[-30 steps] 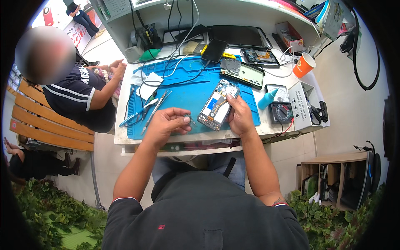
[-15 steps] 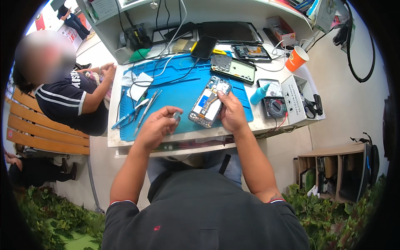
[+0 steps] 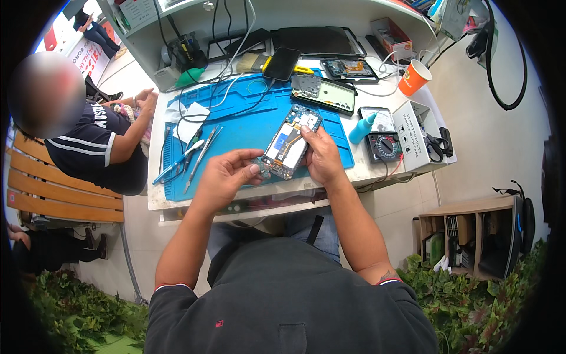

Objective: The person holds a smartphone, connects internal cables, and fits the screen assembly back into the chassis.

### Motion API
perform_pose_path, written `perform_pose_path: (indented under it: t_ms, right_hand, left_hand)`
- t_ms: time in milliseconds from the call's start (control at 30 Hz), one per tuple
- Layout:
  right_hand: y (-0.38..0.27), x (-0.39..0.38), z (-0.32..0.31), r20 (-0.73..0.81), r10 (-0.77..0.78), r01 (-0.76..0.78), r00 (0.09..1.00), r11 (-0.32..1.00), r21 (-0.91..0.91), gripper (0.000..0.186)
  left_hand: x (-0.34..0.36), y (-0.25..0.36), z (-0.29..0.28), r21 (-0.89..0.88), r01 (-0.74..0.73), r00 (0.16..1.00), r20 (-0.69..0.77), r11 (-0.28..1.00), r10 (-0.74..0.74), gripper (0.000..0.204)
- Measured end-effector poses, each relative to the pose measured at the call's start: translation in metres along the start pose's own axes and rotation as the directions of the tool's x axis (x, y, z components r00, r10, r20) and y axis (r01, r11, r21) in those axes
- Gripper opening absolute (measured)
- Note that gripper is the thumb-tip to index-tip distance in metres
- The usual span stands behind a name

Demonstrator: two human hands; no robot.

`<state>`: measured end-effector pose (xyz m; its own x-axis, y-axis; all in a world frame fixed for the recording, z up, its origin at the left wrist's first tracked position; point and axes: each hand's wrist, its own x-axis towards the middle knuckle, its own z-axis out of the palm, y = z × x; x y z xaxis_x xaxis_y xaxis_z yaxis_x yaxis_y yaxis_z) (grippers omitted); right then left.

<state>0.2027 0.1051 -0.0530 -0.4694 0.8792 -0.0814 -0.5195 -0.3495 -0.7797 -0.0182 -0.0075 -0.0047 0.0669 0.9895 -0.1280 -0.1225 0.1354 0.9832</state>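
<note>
My right hand [image 3: 323, 154] grips an opened phone [image 3: 291, 143] by its right side, thumb on top. The phone's insides face up: a white battery with a blue patch, a flex cable and circuit boards. In my left hand [image 3: 231, 175], thumb and fingers pinch a small greyish circuit piece [image 3: 260, 170], partly hidden by the fingers. That piece is close beside the phone's lower left corner; whether they touch I cannot tell. Both hands are above the front edge of a blue work mat [image 3: 242, 127].
Screwdrivers and tweezers [image 3: 200, 159] lie left on the mat, near white paper [image 3: 193, 121]. Behind the phone are a phone back cover [image 3: 333, 96] and a dark phone [image 3: 281, 65]. At right stand a blue bottle [image 3: 361, 130], a multimeter [image 3: 384, 146] and an orange cup [image 3: 415, 78]. A person [image 3: 94, 130] sits left.
My left hand has moved right, bringing the small circuit piece up to the phone's lower left corner. The right hand keeps its grip, and the whole view has shifted slightly.
</note>
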Motion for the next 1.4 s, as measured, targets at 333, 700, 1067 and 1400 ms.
perform_pose_path:
  t_ms: [333,700,1067,1400]
  right_hand:
    - [0.001,0.0,-0.002,0.009,-0.005,0.005,1.0,1.0,0.006,0.027]
    - [-0.001,-0.001,-0.001,0.0,0.008,-0.008,1.0,1.0,0.004,0.027]
    - [-0.001,0.001,-0.003,0.001,0.017,-0.017,1.0,1.0,0.021,0.027]
    - [-0.001,0.001,-0.002,-0.001,0.012,-0.012,1.0,1.0,0.018,0.026]
  left_hand:
    - [0.001,-0.005,-0.002,0.167,0.003,1.0,0.003,0.986,-0.003,0.031]
    - [0.007,0.004,0.012,0.547,-0.228,0.968,0.042,0.806,0.246,0.029]
    - [0.015,-0.008,0.014,0.471,-0.269,0.96,0.067,0.84,0.27,0.029]
    - [0.013,-0.002,0.017,0.643,-0.361,0.914,0.101,0.675,0.392,0.03]
